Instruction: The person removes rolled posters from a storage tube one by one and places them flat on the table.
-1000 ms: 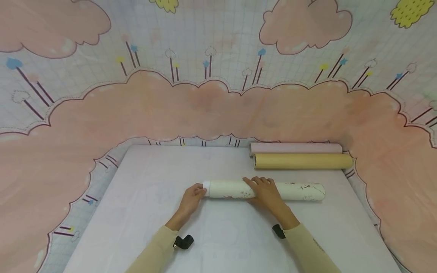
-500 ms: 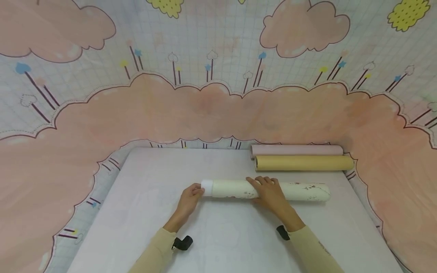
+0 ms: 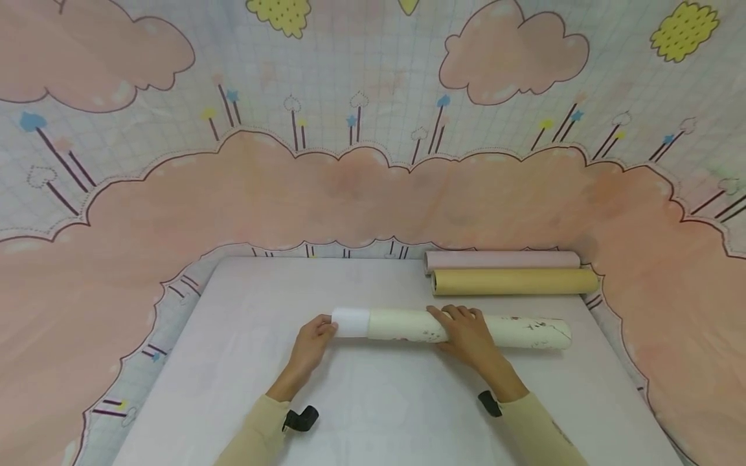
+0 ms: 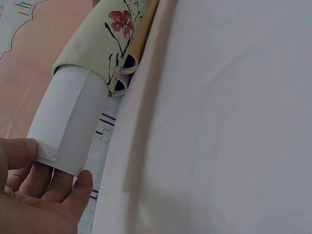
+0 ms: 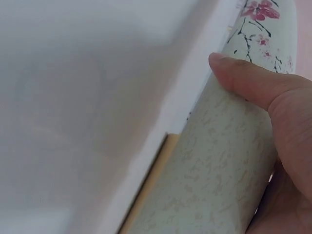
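A cream floral tube, like rolled wallpaper, lies crosswise above the white table, with red blossoms on it. From its left end sticks out a white rolled sheet; the rest of that sheet is hidden inside. My left hand pinches the white roll's outer end. In the left wrist view the thumb presses the outside of the white roll and some fingertips go into its open end. Around the middle of the floral roll, my right hand grips with the thumb along the near side.
Behind, at the table's back right, lie a yellow roll and a pale pink roll side by side. The white tabletop stretches in front of the hands. A cloud-patterned cloth rises behind the table.
My left hand has moved left, drawing more of the white rolled sheet out of the floral roll. My right hand and the floral roll have shifted slightly to the right.
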`<state>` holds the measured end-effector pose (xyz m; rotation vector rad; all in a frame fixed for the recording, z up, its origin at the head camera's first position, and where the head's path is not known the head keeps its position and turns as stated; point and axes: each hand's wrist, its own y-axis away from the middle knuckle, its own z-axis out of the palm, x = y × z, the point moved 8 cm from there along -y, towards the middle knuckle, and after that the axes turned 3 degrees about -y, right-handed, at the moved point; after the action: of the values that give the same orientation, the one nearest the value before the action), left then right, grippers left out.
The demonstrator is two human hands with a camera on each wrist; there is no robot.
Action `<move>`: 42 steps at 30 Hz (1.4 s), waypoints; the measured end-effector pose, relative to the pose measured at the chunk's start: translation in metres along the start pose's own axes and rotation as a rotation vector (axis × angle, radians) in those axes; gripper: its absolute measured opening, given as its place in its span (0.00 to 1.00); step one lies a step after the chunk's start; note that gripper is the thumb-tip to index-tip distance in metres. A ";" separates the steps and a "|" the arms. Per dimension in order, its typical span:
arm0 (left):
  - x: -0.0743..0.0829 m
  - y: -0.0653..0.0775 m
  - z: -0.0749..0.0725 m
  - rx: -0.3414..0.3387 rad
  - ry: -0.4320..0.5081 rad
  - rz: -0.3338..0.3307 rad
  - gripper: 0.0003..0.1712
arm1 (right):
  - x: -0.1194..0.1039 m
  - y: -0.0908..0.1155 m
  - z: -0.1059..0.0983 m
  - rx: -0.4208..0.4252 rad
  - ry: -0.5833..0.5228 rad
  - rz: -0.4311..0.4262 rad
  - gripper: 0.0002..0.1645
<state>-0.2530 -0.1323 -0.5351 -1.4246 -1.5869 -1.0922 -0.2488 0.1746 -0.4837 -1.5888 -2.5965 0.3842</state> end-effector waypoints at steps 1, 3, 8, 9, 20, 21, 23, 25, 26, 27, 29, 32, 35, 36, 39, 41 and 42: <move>0.000 0.001 -0.001 -0.001 0.007 -0.002 0.13 | 0.001 0.001 0.000 0.000 0.003 0.002 0.49; 0.000 0.001 -0.003 -0.003 0.014 -0.004 0.13 | 0.002 0.002 0.000 -0.001 0.007 0.006 0.49; 0.001 0.001 -0.008 0.001 -0.004 0.000 0.13 | 0.007 0.004 -0.001 0.004 0.007 0.014 0.49; 0.001 0.001 -0.009 0.003 -0.012 0.004 0.14 | 0.008 0.005 -0.001 0.008 0.007 0.014 0.49; -0.001 -0.001 -0.018 0.021 -0.036 -0.010 0.14 | 0.018 0.011 -0.005 0.031 0.003 0.015 0.50; -0.001 -0.002 -0.019 0.021 -0.039 -0.012 0.14 | 0.019 0.011 -0.006 0.030 0.001 0.016 0.50; -0.003 -0.003 -0.021 0.022 -0.041 -0.014 0.14 | 0.021 0.012 -0.006 0.028 0.000 0.020 0.50; -0.004 -0.003 -0.024 0.025 -0.052 -0.012 0.15 | 0.024 0.013 -0.006 0.027 -0.001 0.025 0.50; -0.005 -0.003 -0.025 0.024 -0.052 -0.013 0.15 | 0.025 0.014 -0.005 0.025 0.001 0.027 0.50; -0.005 -0.003 -0.025 0.022 -0.051 -0.014 0.16 | 0.026 0.015 -0.005 0.026 0.005 0.027 0.50; -0.006 -0.003 -0.028 0.024 -0.053 -0.012 0.16 | 0.028 0.016 -0.004 0.026 0.010 0.028 0.50; -0.009 -0.003 -0.032 0.031 -0.049 -0.014 0.15 | 0.029 0.018 -0.005 0.030 0.014 0.025 0.49; -0.010 -0.002 -0.037 0.047 -0.057 -0.005 0.15 | 0.031 0.021 -0.006 0.031 0.018 0.025 0.49; -0.010 -0.002 -0.039 0.053 -0.057 -0.003 0.14 | 0.032 0.022 -0.006 0.032 0.015 0.026 0.49; -0.010 -0.002 -0.044 0.067 -0.064 0.006 0.14 | 0.035 0.024 -0.006 0.032 0.017 0.027 0.49; -0.011 -0.002 -0.047 0.072 -0.065 0.007 0.15 | 0.037 0.025 -0.006 0.033 0.016 0.028 0.49; -0.011 -0.002 -0.048 0.072 -0.066 0.006 0.15 | 0.038 0.026 -0.006 0.033 0.010 0.029 0.49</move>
<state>-0.2547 -0.1813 -0.5273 -1.4290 -1.6507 -0.9840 -0.2429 0.2201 -0.4873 -1.6151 -2.5482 0.4176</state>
